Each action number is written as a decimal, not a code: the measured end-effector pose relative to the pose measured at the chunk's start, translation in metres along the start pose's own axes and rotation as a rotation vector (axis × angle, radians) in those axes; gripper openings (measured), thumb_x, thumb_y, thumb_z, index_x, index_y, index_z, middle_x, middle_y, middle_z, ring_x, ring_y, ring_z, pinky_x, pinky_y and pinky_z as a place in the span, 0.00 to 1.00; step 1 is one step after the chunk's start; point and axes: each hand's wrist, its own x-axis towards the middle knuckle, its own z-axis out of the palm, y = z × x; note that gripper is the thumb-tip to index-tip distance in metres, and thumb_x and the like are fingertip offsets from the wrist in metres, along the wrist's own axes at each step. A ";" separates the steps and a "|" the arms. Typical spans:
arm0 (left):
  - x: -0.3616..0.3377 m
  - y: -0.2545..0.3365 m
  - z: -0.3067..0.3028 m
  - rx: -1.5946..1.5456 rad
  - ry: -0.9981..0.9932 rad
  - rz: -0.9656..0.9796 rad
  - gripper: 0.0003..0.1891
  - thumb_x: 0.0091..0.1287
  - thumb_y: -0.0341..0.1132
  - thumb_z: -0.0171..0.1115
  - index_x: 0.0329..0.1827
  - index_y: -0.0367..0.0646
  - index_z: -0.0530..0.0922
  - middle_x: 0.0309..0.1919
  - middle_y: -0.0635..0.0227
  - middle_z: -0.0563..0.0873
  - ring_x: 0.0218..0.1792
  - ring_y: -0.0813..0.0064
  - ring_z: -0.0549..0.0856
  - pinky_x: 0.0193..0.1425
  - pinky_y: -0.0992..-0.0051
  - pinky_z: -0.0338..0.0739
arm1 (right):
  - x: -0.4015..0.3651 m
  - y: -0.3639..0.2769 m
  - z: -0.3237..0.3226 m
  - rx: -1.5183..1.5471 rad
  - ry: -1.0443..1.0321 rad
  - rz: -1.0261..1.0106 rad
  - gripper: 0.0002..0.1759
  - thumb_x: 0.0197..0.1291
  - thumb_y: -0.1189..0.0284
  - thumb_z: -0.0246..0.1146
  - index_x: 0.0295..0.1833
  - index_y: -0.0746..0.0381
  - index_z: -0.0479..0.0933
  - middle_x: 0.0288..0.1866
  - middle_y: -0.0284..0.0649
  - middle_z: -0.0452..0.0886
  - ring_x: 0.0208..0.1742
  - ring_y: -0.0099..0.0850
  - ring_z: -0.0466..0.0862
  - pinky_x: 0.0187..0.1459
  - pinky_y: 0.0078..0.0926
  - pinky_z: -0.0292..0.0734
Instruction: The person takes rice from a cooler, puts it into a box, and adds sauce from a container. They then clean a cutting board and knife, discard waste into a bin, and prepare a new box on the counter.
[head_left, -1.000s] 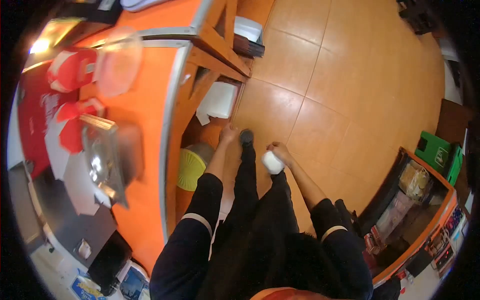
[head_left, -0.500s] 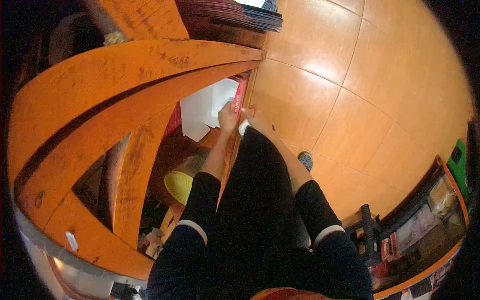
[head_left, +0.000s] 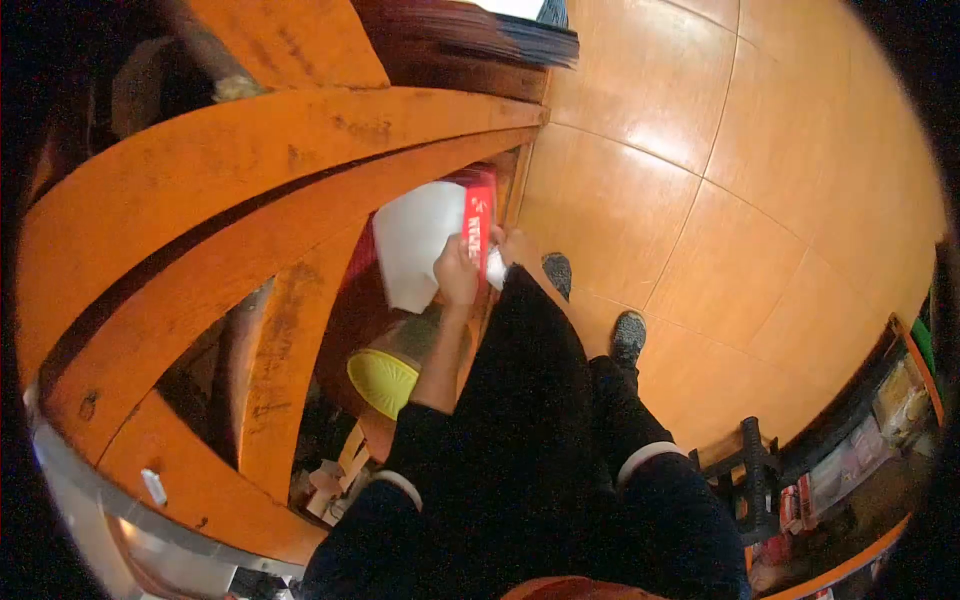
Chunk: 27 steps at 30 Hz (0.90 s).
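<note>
A cardboard box (head_left: 477, 215) with a red side, white lettering and a broad white panel (head_left: 418, 235) is at the wooden stand's right side. My left hand (head_left: 457, 272) is closed on the near end of its red side, thumb uppermost. Against the other face of that side, my right hand (head_left: 515, 248) has its fingers curled in at the box's edge. Just below the right fingers shows a small white piece (head_left: 496, 268). The black cloth over my front partly covers my right forearm.
An orange wooden frame (head_left: 300, 125) curves across the left, with a yellow ribbed bowl (head_left: 382, 382) under it. Dark stacked sheets (head_left: 530, 45) lie at the top. Shoes (head_left: 628, 335) stand on the tiled floor (head_left: 640, 215). A black stool (head_left: 755, 470) and a display case (head_left: 840, 470) are at lower right.
The box has come nearer to me, and more of its red side faces up. Both hands moved slightly down in view with it. A second shoe now shows.
</note>
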 end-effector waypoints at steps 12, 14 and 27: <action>-0.109 0.114 -0.135 0.036 -0.423 0.056 0.10 0.56 0.41 0.49 0.34 0.45 0.72 0.25 0.55 0.77 0.27 0.58 0.78 0.29 0.64 0.70 | -0.124 0.039 -0.097 -0.410 -0.161 0.299 0.28 0.52 0.51 0.46 0.45 0.64 0.71 0.42 0.57 0.72 0.47 0.47 0.71 0.48 0.37 0.65; -0.138 0.132 -0.146 -0.065 -0.505 0.218 0.10 0.56 0.41 0.48 0.36 0.46 0.70 0.28 0.55 0.77 0.31 0.57 0.77 0.32 0.64 0.70 | -0.185 0.066 -0.144 -0.588 -0.265 0.149 0.30 0.51 0.48 0.45 0.42 0.66 0.72 0.42 0.59 0.71 0.48 0.45 0.71 0.46 0.34 0.65; -0.172 0.342 -0.211 -0.734 -1.172 0.386 0.13 0.55 0.40 0.51 0.42 0.47 0.69 0.32 0.61 0.76 0.35 0.67 0.75 0.38 0.65 0.67 | -0.432 -0.135 -0.413 0.531 -0.457 0.760 0.26 0.46 0.46 0.54 0.29 0.62 0.73 0.20 0.37 0.73 0.18 0.28 0.74 0.19 0.28 0.71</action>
